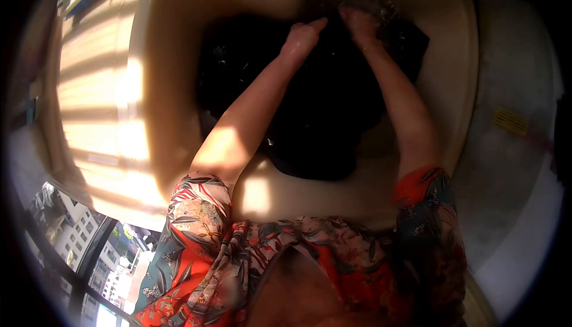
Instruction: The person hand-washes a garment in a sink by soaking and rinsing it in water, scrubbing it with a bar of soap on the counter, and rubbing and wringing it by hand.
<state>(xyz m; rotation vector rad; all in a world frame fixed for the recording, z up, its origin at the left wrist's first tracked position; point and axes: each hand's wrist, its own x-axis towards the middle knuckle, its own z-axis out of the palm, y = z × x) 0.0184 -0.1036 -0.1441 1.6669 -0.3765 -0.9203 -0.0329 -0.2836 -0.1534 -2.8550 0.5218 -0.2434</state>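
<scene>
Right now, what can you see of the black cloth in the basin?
The black cloth looks wet and limp, with scattered glints, and lies bunched in the pale basin. Its near edge is rounded. The left hand and right hand are at its far part; shadow hides most folds and any contact.

No text, brand, number or sign is legible. A yellow rectangular label [511, 121] stands on the grey surface [506, 59] at the right. The label bears faint dark rows resembling print; their characters are too small and blurred to read.
</scene>
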